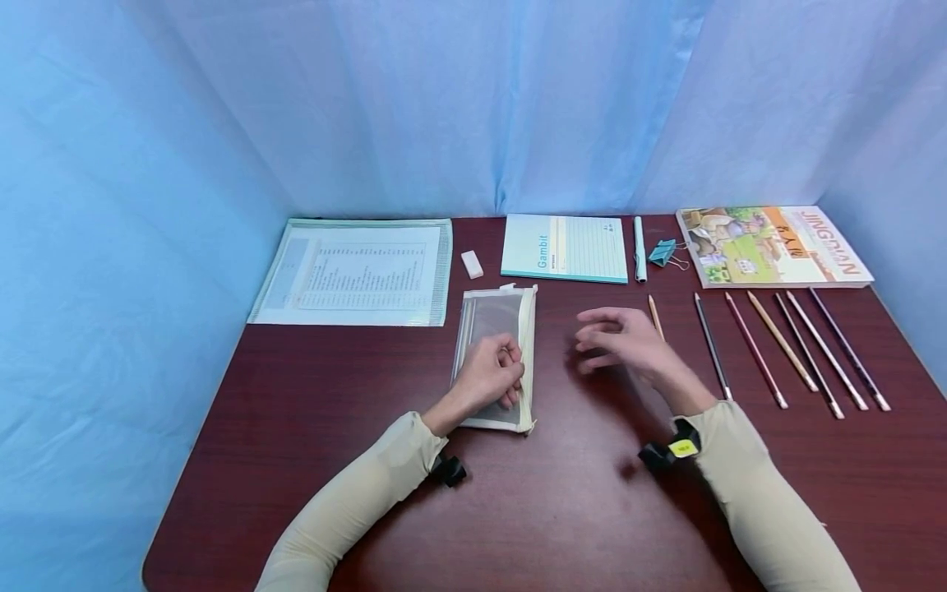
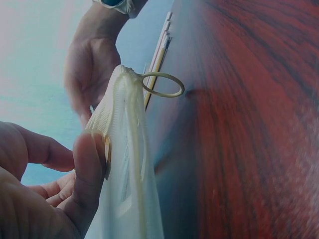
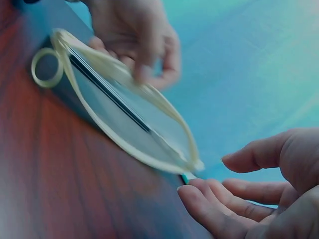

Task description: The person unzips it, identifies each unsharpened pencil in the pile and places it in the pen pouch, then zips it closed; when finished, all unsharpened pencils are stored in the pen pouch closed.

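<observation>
One pouch point(image 1: 494, 316) is set near the middle of the table point(image 1: 570, 501), its right-hand mouth agape and one edge pinched by the left hand point(image 1: 490, 372). The right hand point(image 1: 627, 341) is held apart, thumb and fingers parted, right of the pouch. Ranged beyond, left to right: folder point(image 1: 355, 275), eraser point(image 1: 471, 264), notebook point(image 1: 565, 248), pen point(image 1: 640, 249), clip point(image 1: 662, 252), book point(image 1: 773, 247); pencils point(image 1: 782, 341) are laid nearer, at right.

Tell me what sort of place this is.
Likely a curtained-off desk, perhaps for study: blue drapes hang behind it, and a notebook and pencils lie on top.
</observation>
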A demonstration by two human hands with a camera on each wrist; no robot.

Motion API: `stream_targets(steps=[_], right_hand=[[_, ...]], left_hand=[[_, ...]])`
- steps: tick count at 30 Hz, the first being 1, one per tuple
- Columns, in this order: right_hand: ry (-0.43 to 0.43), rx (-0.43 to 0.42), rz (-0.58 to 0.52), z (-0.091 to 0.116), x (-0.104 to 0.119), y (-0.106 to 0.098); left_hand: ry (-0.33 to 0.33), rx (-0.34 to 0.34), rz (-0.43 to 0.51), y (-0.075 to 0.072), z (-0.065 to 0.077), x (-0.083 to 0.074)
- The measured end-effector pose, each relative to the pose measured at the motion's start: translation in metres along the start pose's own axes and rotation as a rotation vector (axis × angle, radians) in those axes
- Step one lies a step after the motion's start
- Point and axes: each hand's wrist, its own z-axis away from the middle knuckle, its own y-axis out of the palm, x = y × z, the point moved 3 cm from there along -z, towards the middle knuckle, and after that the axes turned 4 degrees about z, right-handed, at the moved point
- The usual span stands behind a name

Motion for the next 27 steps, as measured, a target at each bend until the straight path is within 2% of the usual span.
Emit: stream_targets(steps=[4, 6, 14, 18, 21, 24, 27], right_hand=[[-0.026, -0.037, 0.072, 0.013, -0.003, -0.034], [-0.032, -0.069, 0.069, 0.020, -0.008, -0.053], [-0.096, -0.139, -0.199, 0.051, -0.030, -0.125], [-0.076, -0.176, -0.227, 0.064, -0.040, -0.156], [-0.031, -0.227, -0.172, 0.073, -0.046, -0.176], [0.046, -0.334, 0.012, 0.078, -0.052, -0.194], [0.136, -0.441, 0.256, 0.083, -0.057, -0.208]], left_hand=[[-0.008, 0.001, -0.001, 0.000, 0.000, 0.000], [-0.007, 0.002, -0.004, -0.001, 0.000, 0.000], [-0.010, 0.002, -0.024, 0.000, 0.000, 0.000], [-0.010, 0.001, -0.028, -0.001, -0.001, 0.001], [-0.010, 0.002, -0.024, -0.001, -0.001, 0.001], [-0.007, 0.004, -0.019, -0.001, -0.001, 0.002], [-0.006, 0.007, -0.018, -0.001, -0.002, 0.002]])
